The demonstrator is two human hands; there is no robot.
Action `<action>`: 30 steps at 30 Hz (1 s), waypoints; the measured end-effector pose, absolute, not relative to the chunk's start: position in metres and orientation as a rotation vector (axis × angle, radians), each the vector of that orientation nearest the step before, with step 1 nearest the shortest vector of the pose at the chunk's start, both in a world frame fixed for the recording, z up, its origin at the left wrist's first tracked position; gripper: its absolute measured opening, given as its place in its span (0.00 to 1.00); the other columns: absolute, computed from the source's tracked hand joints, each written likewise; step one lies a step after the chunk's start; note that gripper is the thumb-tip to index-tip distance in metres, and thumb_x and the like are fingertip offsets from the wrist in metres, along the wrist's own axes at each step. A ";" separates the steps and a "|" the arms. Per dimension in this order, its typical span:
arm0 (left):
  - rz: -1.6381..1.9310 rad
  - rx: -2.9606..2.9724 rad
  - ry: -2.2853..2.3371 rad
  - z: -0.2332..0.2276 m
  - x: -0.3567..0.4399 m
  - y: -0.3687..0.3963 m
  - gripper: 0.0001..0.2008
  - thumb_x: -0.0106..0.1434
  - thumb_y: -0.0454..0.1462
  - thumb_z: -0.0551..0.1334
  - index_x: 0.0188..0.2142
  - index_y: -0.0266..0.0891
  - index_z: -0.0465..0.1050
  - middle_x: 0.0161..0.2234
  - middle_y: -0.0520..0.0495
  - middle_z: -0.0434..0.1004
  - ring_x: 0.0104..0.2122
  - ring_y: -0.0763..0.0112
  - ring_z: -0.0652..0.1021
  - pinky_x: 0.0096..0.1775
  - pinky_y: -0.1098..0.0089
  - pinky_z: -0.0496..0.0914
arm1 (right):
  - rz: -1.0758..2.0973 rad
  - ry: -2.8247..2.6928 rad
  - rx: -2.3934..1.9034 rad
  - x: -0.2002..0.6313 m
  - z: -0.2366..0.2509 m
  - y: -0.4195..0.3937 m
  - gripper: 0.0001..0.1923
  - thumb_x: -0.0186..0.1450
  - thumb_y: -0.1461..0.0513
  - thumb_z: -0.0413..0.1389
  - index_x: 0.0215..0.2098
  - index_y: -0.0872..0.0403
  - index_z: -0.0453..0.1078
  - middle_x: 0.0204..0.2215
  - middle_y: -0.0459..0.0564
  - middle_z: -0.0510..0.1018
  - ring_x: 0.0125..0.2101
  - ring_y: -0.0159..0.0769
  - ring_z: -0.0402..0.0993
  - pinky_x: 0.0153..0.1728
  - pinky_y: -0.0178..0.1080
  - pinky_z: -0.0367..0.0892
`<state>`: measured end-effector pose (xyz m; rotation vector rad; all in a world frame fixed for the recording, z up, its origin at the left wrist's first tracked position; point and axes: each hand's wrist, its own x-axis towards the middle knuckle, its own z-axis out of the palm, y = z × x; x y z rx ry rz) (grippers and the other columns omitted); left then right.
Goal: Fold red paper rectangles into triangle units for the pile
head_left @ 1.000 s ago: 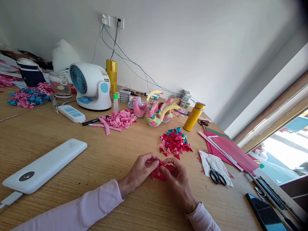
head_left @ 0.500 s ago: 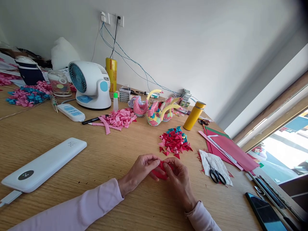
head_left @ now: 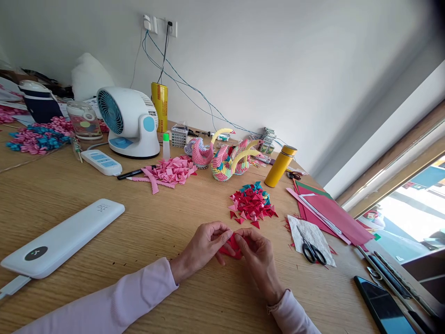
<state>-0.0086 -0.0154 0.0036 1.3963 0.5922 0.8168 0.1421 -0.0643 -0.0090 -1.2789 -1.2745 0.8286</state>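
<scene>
Both hands pinch one small red paper piece point(head_left: 232, 246) on the table point(head_left: 146, 232): left hand point(head_left: 205, 246) and right hand point(head_left: 259, 260) fingertips closed on its opposite edges. Judged light, thin, easily creased; best gripped at edges.
</scene>
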 end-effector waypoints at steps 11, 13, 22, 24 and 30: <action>0.785 1.352 0.621 -0.001 -0.005 -0.016 0.17 0.57 0.46 0.61 0.36 0.34 0.69 0.28 0.44 0.77 0.26 0.65 0.80 0.16 0.78 0.68 | 0.755 -1.279 -1.356 0.141 -0.009 -0.062 0.14 0.60 0.54 0.57 0.32 0.58 0.71 0.24 0.50 0.76 0.23 0.34 0.71 0.23 0.34 0.67; 0.760 1.289 0.608 -0.003 -0.005 -0.015 0.18 0.55 0.46 0.63 0.35 0.32 0.69 0.29 0.42 0.78 0.27 0.64 0.80 0.18 0.76 0.70 | 0.671 -1.337 -1.372 0.142 -0.009 -0.062 0.12 0.61 0.55 0.56 0.32 0.57 0.72 0.25 0.50 0.76 0.24 0.34 0.72 0.24 0.35 0.67; 0.745 1.119 0.648 -0.005 -0.003 -0.017 0.17 0.54 0.45 0.65 0.34 0.31 0.70 0.25 0.44 0.78 0.24 0.67 0.79 0.22 0.73 0.71 | 0.031 -1.722 -1.229 0.142 -0.004 -0.066 0.09 0.64 0.67 0.51 0.37 0.51 0.73 0.37 0.52 0.74 0.39 0.40 0.69 0.40 0.43 0.67; 0.743 1.096 0.640 -0.003 -0.003 -0.019 0.17 0.55 0.45 0.65 0.33 0.31 0.70 0.25 0.44 0.78 0.23 0.68 0.78 0.23 0.73 0.71 | -0.058 -1.795 -1.219 0.145 -0.004 -0.066 0.11 0.65 0.68 0.50 0.39 0.50 0.72 0.39 0.53 0.73 0.40 0.41 0.69 0.41 0.45 0.65; 0.780 1.069 0.594 0.003 -0.005 -0.020 0.15 0.55 0.43 0.65 0.31 0.31 0.71 0.24 0.46 0.77 0.23 0.70 0.78 0.24 0.74 0.70 | -0.247 -2.014 -1.215 0.155 -0.004 -0.066 0.13 0.64 0.69 0.50 0.43 0.50 0.71 0.42 0.53 0.74 0.41 0.42 0.69 0.40 0.45 0.65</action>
